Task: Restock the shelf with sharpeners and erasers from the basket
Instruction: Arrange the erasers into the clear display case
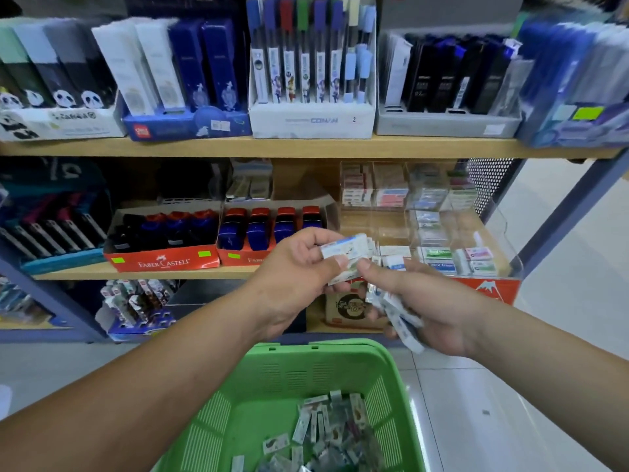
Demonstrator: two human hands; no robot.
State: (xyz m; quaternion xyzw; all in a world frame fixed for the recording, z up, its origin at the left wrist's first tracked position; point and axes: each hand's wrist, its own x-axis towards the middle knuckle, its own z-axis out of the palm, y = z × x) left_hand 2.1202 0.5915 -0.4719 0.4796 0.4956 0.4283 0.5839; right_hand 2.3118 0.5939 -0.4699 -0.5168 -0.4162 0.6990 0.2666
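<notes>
From the head view, take the clear case (384,223) on the middle shelf (153,274) as your landmark.

Your left hand (299,264) is in front of the case's front-left corner. Its fingers and thumb are curled tight around a small eraser stack (343,248). The stack's long axis runs left to right, with the right end tipped slightly up, so it points towards the case's front row.

Your right hand (432,308) is lower, below the case's front edge. It is cupped, with its fingers closed around a loose eraser bundle (396,311) that fans down and to the right. Its thumb tip reaches up to the underside of the left hand's stack and appears to touch it.

The open compartments lie beyond and to the right of your left fingertips. The left hand looks like the nearer one, so I judge the next placement is its job: forward and a little right, keeping the stack level.

To the left of the case, sharpeners (258,229) stand in red boxes (163,262).

Well below the case, at your waist, the green basket (326,345) has more loose erasers (326,427) on its floor, so plenty of restocking is left.
</notes>
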